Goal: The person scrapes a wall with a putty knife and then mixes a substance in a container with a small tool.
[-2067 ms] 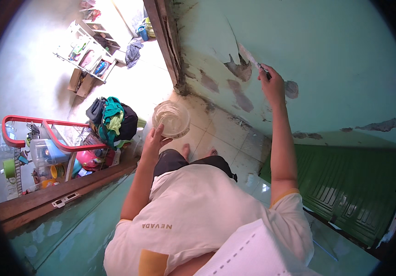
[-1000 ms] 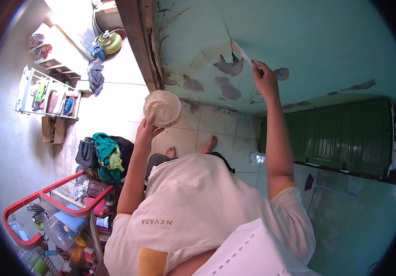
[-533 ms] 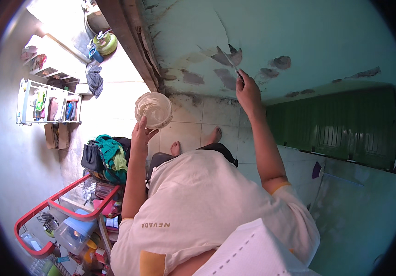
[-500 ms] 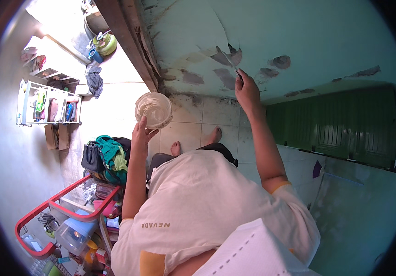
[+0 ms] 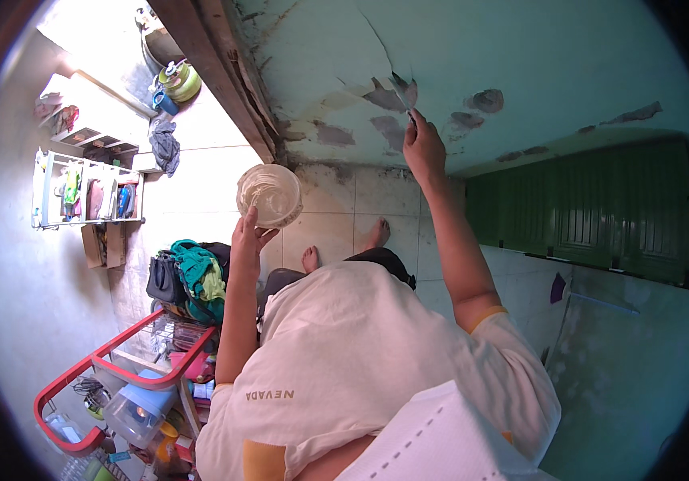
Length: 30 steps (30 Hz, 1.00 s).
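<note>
A: Hands first. What is each one doing?

B: Right hand (image 5: 425, 148): clenched round the near end of a flat-bladed tool (image 5: 403, 96). Left hand (image 5: 247, 236): grasping a round tub (image 5: 290, 215), thumb up by the rim, mouth facing the head.

A: Tub contents?

B: Pale paste (image 5: 263, 192), smeared and streaked. The tub sits just beyond the left hand and a little to its right, well apart from the right hand.

A: Key relation?

B: Blade to wall (image 5: 561, 56). The tool's long axis runs from the right fist away from the body, leaning left, so its tip lies over the torn grey patch (image 5: 378, 96). The right hand is much the nearer to that patch; the left is lower and off to its left. A thin crack (image 5: 374, 34) climbs away from the patch, farther out than either hand.

A: Other references?

B: Ribbed green panel (image 5: 585, 212), right of the right hand. Red-trimmed rack (image 5: 192, 359), nearer the body than the left hand and to its left; the dark lens rim cuts off its near end.

A: Uncertain?

B: Handle mostly hidden in the right fist. Left fingers partly lost behind the tub. Cannot tell whether the blade touches the wall or carries paste.
</note>
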Tool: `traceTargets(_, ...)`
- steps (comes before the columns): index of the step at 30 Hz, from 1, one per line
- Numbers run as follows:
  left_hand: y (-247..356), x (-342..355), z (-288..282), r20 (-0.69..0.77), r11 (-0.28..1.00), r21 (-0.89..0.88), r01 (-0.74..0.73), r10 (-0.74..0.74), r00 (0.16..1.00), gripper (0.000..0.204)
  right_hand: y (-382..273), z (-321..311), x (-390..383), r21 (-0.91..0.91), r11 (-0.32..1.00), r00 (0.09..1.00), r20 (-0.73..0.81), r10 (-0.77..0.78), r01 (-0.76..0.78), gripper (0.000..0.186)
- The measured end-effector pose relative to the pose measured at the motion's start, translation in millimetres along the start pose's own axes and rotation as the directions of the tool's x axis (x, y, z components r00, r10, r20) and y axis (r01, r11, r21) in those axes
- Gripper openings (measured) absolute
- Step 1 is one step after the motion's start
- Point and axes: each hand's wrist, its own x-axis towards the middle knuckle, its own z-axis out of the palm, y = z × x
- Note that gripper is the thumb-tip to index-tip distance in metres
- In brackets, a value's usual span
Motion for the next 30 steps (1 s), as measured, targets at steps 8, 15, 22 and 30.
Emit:
traceTargets(8,0.8,-1.9,-0.6,0.008,1.0,0.013,0.001,-0.001,1.0,0.055,-6.2,5.6,-14.5,-0.047,0.993,0.992,-0.064,-0.112,0.109,0.035)
traceTargets(15,6.7,-8.0,2.6,0.015,0.999,0.035,-0.001,0.001,1.0,0.054,-4.2,14.7,5.6,-0.077,0.992,0.988,-0.112,-0.11,0.102,0.034)
traceTargets(22,-0.3,-7.9,-0.9,0.002,1.0,0.016,0.004,-0.004,1.0,0.053,-0.5,12.5,-14.4,-0.043,0.997,0.998,-0.023,-0.066,0.065,0.035)
traceTargets(30,-0.7,-7.4,-3.6,-0.019,1.0,0.021,-0.001,0.002,1.0,0.055,-0.3,6.8,-16.7,-0.094,0.995,0.992,-0.111,-0.057,0.047,0.033)
